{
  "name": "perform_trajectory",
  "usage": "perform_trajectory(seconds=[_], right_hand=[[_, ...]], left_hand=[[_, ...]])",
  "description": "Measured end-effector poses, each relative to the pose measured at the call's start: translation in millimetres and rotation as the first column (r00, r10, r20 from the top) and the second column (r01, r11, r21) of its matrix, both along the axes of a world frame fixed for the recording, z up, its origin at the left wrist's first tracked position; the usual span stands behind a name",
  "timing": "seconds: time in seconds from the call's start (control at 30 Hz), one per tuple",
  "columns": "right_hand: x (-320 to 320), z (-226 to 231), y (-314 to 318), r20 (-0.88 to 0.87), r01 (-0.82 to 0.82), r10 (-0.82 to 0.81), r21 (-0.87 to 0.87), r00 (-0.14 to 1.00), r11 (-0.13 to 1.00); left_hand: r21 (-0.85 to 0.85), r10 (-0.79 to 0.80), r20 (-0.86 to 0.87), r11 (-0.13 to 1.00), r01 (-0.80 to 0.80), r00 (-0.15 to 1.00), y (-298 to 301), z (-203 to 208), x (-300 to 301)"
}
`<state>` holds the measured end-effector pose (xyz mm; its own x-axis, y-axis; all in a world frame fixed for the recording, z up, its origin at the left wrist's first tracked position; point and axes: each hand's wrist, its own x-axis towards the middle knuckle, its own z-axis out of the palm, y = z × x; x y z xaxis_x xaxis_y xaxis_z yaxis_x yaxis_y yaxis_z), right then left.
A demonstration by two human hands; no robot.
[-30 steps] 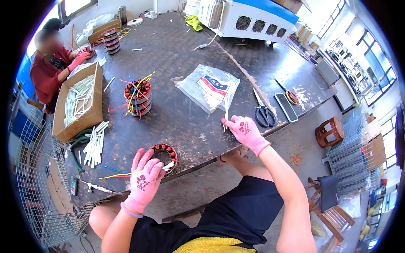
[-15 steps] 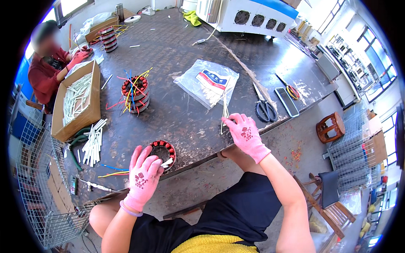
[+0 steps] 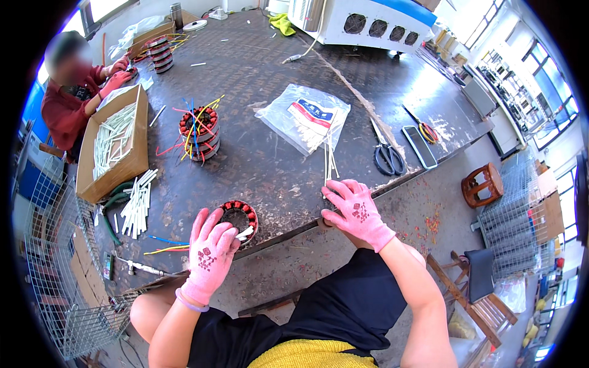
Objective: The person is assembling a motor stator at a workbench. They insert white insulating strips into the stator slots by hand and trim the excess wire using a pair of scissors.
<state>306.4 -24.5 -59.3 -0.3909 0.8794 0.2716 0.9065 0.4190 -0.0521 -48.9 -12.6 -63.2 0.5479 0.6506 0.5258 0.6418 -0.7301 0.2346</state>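
Note:
My left hand (image 3: pixel 210 257), in a pink work glove, curls its fingers at the near left side of a motor stator (image 3: pixel 250 214). This ring has red windings, and white pieces (image 3: pixel 245 233) stick out by my fingertips. Blue and yellow wires (image 3: pixel 167 248) extend left from beside the hand. My right hand (image 3: pixel 358 214), gloved alike, is at the table's front edge with thumb and fingers apart. Its index fingertip reaches the near ends of thin white strips (image 3: pixel 330 161), which run out of a clear plastic bag (image 3: pixel 285 116).
Stacked stators (image 3: pixel 205 147) with coloured wires stand beyond my left hand. Left lie loose white sticks (image 3: pixel 138 205) and a cardboard box (image 3: pixel 138 129) of them. Scissors (image 3: pixel 388 159), a phone (image 3: pixel 419 147) and pliers (image 3: pixel 427 132) lie right. A co-worker (image 3: pixel 67 110) sits far left.
My right hand has shifted slightly toward me, and its thumb and index finger have spread apart. The strips fan out differently. My left hand stays at the stator.

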Motion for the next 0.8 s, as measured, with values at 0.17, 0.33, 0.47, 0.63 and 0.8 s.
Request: perform_trajectory(seconds=[0.17, 0.33, 0.47, 0.63, 0.8], right_hand=[[-2, 2, -6, -0.049, -0.049, 0.049, -0.002, 0.998, 0.999], [-2, -6, -9, -0.125, -0.066, 0.064, -0.009, 0.99, 0.998], [-5, -7, -7, -0.234, -0.033, 0.019, -0.056, 0.972, 0.998], [-1, -25, -8, -0.273, -0.101, 0.112, 0.053, 0.956, 0.993], [-2, -35, -9, -0.283, -0.131, 0.169, 0.15, 0.944, 0.98]], left_hand=[[-0.005, 0.0, 0.0, 1.0, 0.0, 1.0, -1, 2, 0], [-0.003, 0.003, -0.009, 1.0, -0.003, 1.0, 0, 1, 1], [-0.032, 0.001, -0.005, 0.999, -0.001, 1.0, -1, 3, 0], [-0.03, -0.004, 0.004, 1.0, 0.004, 1.0, -1, 3, 1], [-0.039, -0.007, -0.001, 0.999, 0.006, 1.0, -1, 4, 0]])
